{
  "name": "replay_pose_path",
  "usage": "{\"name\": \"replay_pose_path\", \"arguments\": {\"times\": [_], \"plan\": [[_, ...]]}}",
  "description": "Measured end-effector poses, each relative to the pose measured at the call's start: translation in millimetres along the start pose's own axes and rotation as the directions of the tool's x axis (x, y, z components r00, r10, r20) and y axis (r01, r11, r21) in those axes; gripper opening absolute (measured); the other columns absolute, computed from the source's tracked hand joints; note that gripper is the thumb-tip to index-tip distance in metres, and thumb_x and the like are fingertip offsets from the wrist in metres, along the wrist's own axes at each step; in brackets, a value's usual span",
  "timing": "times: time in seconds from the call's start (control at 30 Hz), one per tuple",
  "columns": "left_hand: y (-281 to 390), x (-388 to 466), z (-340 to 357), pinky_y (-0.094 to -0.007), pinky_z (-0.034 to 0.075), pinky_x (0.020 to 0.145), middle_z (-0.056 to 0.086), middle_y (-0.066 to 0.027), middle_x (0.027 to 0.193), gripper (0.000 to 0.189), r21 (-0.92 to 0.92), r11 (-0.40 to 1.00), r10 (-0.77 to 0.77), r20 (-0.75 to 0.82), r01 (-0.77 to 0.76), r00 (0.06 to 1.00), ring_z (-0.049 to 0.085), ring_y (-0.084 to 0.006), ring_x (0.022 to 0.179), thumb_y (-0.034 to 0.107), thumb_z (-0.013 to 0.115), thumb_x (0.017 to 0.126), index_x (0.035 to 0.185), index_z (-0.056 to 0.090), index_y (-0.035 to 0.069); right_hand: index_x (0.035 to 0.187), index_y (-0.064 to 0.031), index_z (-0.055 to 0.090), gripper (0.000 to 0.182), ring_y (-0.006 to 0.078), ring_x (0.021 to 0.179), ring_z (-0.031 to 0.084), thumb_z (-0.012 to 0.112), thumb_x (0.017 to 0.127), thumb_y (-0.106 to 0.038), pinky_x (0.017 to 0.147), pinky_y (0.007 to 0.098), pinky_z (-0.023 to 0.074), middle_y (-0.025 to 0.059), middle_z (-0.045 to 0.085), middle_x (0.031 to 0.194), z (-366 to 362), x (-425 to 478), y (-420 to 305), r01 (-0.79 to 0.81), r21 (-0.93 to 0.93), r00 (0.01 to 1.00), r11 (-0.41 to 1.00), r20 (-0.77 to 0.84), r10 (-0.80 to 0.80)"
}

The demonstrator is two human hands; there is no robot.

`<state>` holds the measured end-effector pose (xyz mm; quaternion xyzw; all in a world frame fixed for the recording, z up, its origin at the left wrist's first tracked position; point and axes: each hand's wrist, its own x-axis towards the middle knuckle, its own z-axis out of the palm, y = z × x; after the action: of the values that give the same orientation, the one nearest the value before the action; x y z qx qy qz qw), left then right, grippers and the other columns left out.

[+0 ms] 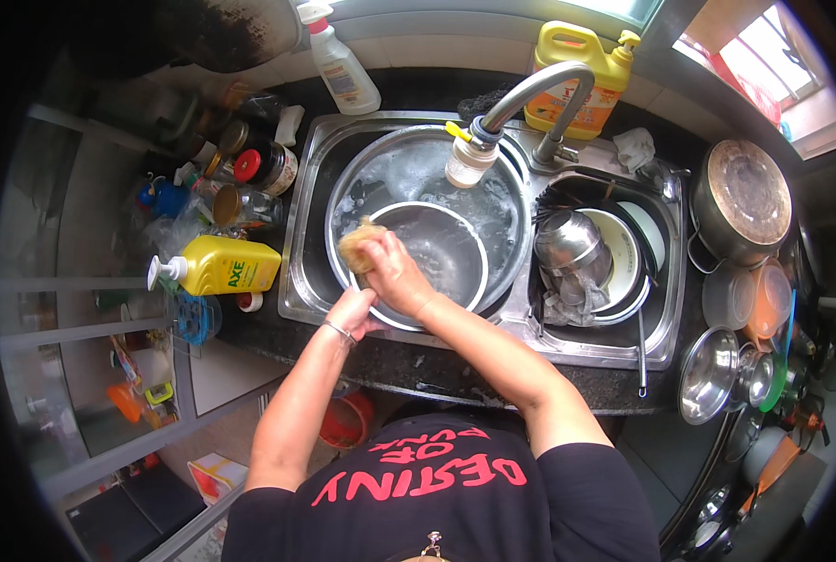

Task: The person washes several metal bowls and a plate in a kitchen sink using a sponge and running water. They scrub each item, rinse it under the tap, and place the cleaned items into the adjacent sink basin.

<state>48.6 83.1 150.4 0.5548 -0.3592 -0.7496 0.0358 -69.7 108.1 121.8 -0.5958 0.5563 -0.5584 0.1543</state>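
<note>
A round metal bowl (440, 246) with a pale rim sits tilted in a large, wet metal basin (404, 158), inside the left sink bowl. My left hand (353, 314) grips the bowl's near-left rim. In my right hand (398, 275) is a tan scrubbing pad (357, 246), possibly loofah, held at the bowl's left edge. Fingers cover part of both the pad and the rim. Above the basin hangs the faucet (509, 105), with a white filter (470, 163) on its spout. Suds and water streaks mark the basin's wall.
The right sink bowl (660, 330) holds stacked bowls and a steel bowl (571, 242). A yellow AXE detergent bottle (232, 265) and jars (267, 168) stand left. A spray bottle (344, 77) and yellow jug (569, 98) are behind; a large pot (741, 204) is right.
</note>
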Motion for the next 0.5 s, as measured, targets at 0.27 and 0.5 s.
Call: {"name": "replay_pose_path", "arguments": {"times": [0.27, 0.5], "plan": [[-19, 2, 18, -0.0284, 0.033, 0.095, 0.035, -0.0158, 0.128, 0.075, 0.103, 0.881, 0.472, -0.113, -0.462, 0.874, 0.041, -0.0234, 0.114, -0.006, 0.04, 0.069, 0.138, 0.013, 0.005, 0.114, -0.0089, 0.048, 0.05, 0.0353, 0.096, 0.046, 0.058, 0.066, -0.002, 0.08, 0.0419, 0.0461, 0.0163, 0.043, 0.109, -6, 27, 65, -0.122, -0.495, 0.989, 0.86, 0.016, 0.149], [-18, 0, 28, -0.0271, 0.026, 0.1, 0.027, -0.0175, 0.135, 0.083, 0.181, 0.836, 0.544, -0.153, -0.518, 0.825, 0.032, -0.0236, 0.122, -0.004, 0.042, 0.067, 0.14, 0.005, 0.006, 0.125, -0.001, 0.036, 0.063, 0.0389, 0.099, 0.044, 0.06, 0.068, -0.013, 0.088, 0.0436, 0.0395, 0.0233, 0.04, 0.111, -13, -7, 77, -0.556, -0.317, 0.827, 0.768, -0.298, 0.476]]}}
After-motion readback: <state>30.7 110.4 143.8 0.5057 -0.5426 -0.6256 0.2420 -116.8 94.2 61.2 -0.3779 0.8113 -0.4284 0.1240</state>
